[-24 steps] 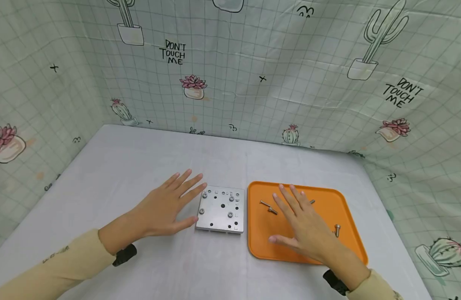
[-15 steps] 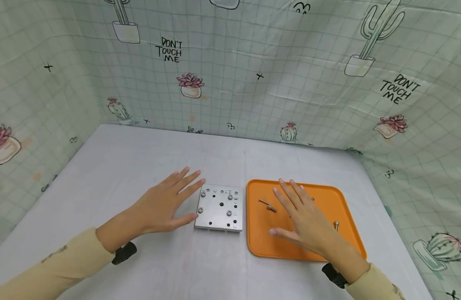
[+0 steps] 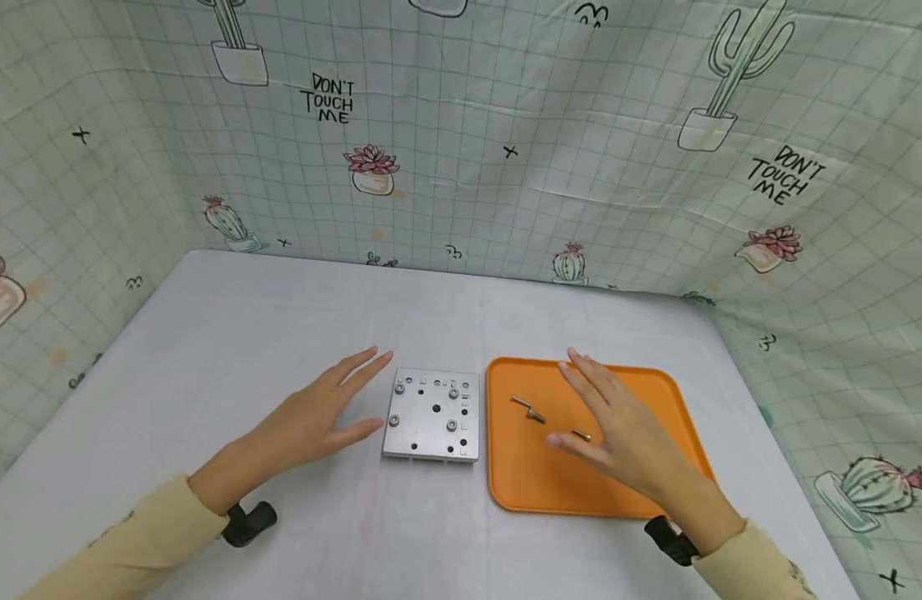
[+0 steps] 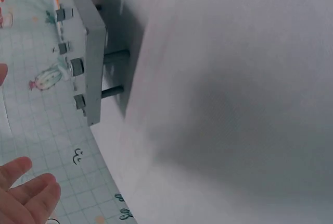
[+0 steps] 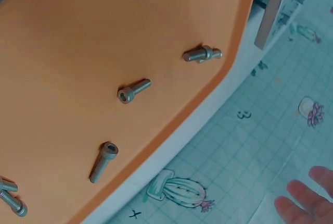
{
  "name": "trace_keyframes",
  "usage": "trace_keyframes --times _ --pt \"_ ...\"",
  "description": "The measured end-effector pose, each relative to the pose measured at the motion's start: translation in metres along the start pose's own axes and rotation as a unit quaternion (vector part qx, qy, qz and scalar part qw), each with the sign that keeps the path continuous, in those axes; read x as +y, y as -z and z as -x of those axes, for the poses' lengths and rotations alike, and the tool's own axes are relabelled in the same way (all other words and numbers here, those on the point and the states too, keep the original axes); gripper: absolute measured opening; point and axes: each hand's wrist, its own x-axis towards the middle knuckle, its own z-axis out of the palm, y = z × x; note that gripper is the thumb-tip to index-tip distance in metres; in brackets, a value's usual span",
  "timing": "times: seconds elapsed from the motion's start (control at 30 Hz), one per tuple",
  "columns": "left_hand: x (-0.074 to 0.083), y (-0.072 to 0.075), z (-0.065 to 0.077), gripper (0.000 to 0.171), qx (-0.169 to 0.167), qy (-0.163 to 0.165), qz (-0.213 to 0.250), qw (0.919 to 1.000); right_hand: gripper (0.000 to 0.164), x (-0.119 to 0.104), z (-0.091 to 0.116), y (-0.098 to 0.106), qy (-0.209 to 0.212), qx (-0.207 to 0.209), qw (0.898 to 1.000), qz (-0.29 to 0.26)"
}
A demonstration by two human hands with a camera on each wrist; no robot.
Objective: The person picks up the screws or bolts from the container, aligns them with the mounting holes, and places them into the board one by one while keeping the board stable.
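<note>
A silver metal plate [image 3: 423,435] with drilled holes has several socket head screws seated in it. The left wrist view shows screw shanks [image 4: 112,91] sticking out below the plate, which sits raised above the table. My left hand [image 3: 307,421] hovers left of the plate, fingers extended, thumb tip close to its left edge, holding nothing. Over the orange tray [image 3: 528,487] is my right hand [image 3: 629,437], also without anything in it, its thumb spread from the fingers. Loose socket head screws lie in the tray, among them one screw [image 5: 134,90] and another [image 5: 104,161] nearer its edge.
A white cloth [image 3: 318,292] covers the table. Behind and at both sides hangs a pale green checked curtain [image 3: 446,200] printed with cacti. The tray stands just right of the plate with a narrow gap between. Each wrist wears a black camera [image 3: 249,523].
Both hands have turned more edge-on, their fingers drawing closer together. A screw near my right thumb now shows in the tray. The head view has shifted slightly; plate and tray stay put.
</note>
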Motion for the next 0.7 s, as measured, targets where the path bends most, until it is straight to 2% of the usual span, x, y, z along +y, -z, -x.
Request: trace_keyframes --times 0.2,0.3,0.47,0.7 --pt "-0.005 -0.02 0.0 0.077 -0.005 0.028 0.105 0.9941 0.07 0.003 0.0 0.002 -0.058 -0.016 0.998 -0.023" --pt "-0.007 -0.032 0.001 0.076 -0.015 0.051 0.166 0.9847 0.065 0.006 -0.001 0.001 -0.069 -0.014 0.997 -0.028" --pt "-0.009 -0.044 0.003 0.068 -0.016 0.065 0.255 0.9646 0.049 0.009 -0.006 -0.005 -0.078 -0.013 0.996 -0.042" --pt "-0.013 -0.052 0.002 0.062 -0.014 0.08 0.324 0.9427 0.03 0.01 -0.01 -0.02 -0.153 -0.103 0.98 -0.078"
